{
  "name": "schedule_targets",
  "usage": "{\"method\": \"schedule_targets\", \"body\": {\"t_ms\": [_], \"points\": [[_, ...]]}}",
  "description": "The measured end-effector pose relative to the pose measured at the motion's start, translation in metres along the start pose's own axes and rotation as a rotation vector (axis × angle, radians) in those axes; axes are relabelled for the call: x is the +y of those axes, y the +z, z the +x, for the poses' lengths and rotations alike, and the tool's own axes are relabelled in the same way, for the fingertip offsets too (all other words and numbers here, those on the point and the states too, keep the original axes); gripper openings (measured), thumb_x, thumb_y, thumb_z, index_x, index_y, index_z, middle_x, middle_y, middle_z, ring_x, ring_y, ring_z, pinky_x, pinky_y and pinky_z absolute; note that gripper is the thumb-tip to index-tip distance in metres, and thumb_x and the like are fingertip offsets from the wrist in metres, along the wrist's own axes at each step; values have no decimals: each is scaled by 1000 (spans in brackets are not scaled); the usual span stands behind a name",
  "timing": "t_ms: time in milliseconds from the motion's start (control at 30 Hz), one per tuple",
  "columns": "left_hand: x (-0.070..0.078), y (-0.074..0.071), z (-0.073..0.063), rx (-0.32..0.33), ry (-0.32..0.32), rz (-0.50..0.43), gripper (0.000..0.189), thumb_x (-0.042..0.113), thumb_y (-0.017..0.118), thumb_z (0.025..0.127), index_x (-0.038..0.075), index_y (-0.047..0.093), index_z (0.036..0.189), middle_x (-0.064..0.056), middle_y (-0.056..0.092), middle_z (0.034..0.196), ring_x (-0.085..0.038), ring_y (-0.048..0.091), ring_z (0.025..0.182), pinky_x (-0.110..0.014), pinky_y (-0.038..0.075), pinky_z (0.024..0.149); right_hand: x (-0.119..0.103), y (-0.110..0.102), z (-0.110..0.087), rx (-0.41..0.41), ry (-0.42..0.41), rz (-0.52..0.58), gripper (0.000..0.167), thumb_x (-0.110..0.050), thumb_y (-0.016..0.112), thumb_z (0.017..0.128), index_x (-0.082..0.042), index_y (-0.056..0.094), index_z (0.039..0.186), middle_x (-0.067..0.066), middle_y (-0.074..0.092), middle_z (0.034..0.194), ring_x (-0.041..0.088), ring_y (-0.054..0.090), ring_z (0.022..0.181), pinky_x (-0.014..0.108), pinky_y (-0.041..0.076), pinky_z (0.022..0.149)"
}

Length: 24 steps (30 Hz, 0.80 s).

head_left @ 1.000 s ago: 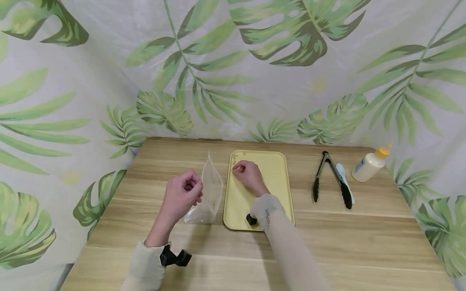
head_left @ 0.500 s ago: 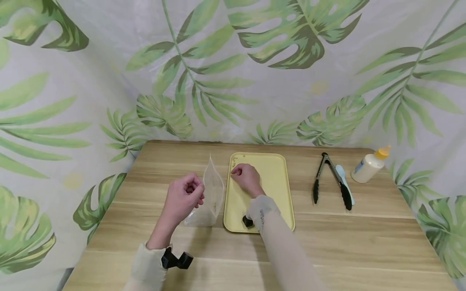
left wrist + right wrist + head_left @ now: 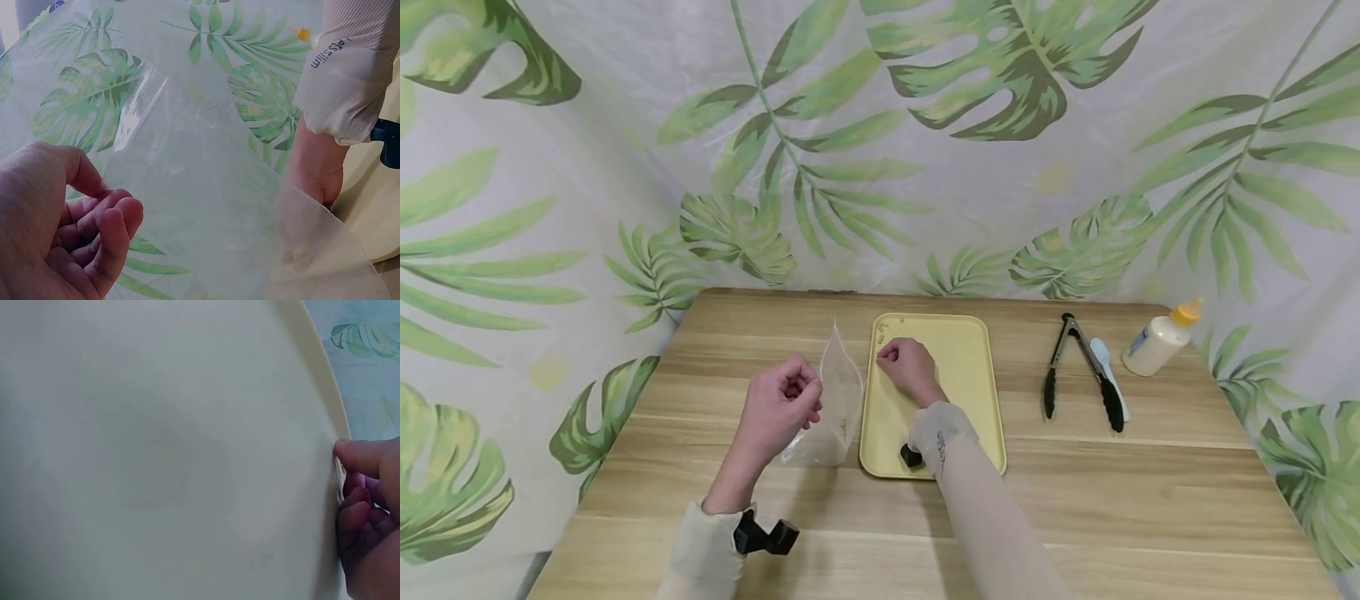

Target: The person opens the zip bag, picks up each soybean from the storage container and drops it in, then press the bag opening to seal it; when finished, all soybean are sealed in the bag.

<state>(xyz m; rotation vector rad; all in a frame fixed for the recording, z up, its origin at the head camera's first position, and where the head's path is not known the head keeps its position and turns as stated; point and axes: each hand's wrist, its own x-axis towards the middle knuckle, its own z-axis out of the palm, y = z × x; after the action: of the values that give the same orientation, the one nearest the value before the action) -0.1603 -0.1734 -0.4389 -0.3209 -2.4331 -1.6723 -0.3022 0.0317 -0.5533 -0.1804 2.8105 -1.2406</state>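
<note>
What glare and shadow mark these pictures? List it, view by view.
Head view: evenly lit, soft shadows on the light-brown wooden table; left wrist view: dim, white glare streaking the clear plastic bag; right wrist view: dim, the yellow rectangular tray pale and washed out.

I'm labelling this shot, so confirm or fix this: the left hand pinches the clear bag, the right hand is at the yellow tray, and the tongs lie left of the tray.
The side is wrong: in the head view, the tongs lie right of the yellow tray. The rest stands.
</note>
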Motion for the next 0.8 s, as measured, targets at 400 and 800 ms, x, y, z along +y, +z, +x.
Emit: {"method": "schedule_targets", "body": {"t_ms": [400, 800], "points": [[2, 3, 0, 0, -2, 0, 17, -3, 59, 92, 5, 61, 78, -11, 64, 64, -16, 63, 49, -31, 55, 41, -7, -24, -8, -22, -53, 209, 9, -16, 74, 95, -8, 77, 96, 0, 62, 82, 11, 54, 74, 21, 45, 64], [1, 4, 1, 2, -10, 3, 15, -3, 59, 92, 2, 62, 78, -11, 63, 63, -16, 63, 49, -31, 55, 41, -22, -61, -45, -81, -137, 501, 18, -14, 71, 98, 1, 74, 105, -3, 58, 79, 11, 51, 67, 19, 41, 54]]}}
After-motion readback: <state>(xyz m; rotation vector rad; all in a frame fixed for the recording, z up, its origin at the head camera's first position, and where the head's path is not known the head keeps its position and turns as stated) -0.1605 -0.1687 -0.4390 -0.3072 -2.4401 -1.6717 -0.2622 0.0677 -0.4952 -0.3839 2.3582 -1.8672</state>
